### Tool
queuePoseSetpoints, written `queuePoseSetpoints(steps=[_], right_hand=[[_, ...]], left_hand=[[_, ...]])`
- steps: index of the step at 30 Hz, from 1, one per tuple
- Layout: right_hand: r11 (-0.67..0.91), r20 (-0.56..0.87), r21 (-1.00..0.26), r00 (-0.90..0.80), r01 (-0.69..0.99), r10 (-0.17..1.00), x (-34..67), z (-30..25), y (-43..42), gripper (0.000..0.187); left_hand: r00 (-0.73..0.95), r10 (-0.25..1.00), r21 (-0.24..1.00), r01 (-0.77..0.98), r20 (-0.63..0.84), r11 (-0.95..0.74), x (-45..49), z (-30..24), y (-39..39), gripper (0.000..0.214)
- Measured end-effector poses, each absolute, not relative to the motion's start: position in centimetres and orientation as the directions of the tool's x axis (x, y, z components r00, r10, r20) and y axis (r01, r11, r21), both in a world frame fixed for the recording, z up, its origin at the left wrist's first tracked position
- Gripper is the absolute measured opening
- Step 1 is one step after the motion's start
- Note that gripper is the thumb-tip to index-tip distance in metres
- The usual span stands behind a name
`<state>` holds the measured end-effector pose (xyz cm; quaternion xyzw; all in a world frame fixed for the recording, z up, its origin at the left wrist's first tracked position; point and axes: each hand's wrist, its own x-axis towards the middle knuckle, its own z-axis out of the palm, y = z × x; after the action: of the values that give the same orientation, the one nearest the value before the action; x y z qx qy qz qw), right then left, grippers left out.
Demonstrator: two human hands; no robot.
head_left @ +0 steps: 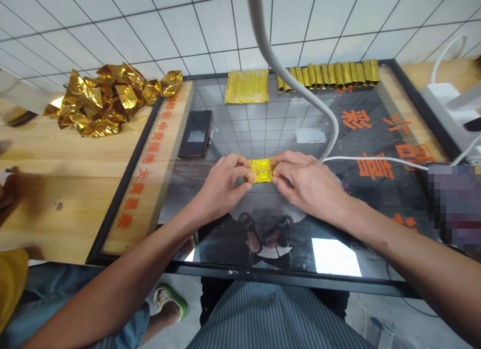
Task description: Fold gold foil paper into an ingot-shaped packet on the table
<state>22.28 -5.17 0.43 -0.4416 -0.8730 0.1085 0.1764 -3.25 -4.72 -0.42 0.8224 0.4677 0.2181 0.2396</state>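
Note:
A small piece of folded gold foil paper (262, 170) lies over the dark glass tabletop in front of me, creased across its middle. My left hand (228, 181) pinches its left end between thumb and fingers. At the opposite end, the thumb and fingers of my right hand (300, 178) close on the edge. Farther back on the glass rests a flat gold foil sheet (247, 86). To its right stands a row of several rolled gold foil tubes (328, 75).
Crumpled gold foil (101, 98) heaps at the back left. A phone (196, 134) lies left of my hands. A thick grey flexible tube (296, 85) arches down beside my right hand, near a white cable (379, 159). A power strip (447, 113) stands right; another person sits left.

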Motion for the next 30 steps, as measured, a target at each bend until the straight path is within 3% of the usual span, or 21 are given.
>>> queuePoseSetpoints(steps=[11, 21, 30], right_hand=[[0.579, 0.207, -0.350, -0.542, 0.736, 0.815, 22.2, 0.7, -5.2, 0.015], [0.570, 0.200, -0.343, -0.535, 0.747, 0.821, 22.1, 0.6, -5.3, 0.016], [0.580, 0.223, -0.347, -0.535, 0.738, 0.815, 22.1, 0.4, -5.3, 0.014]], left_hand=[[0.496, 0.854, 0.611, 0.632, 0.154, -0.477, -3.7, -0.5, -4.3, 0.011], [0.398, 0.907, 0.651, 0.654, 0.139, -0.387, -2.8, -0.9, -4.7, 0.011], [0.381, 0.908, 0.578, 0.706, 0.175, -0.408, -2.1, -1.2, -4.6, 0.016]])
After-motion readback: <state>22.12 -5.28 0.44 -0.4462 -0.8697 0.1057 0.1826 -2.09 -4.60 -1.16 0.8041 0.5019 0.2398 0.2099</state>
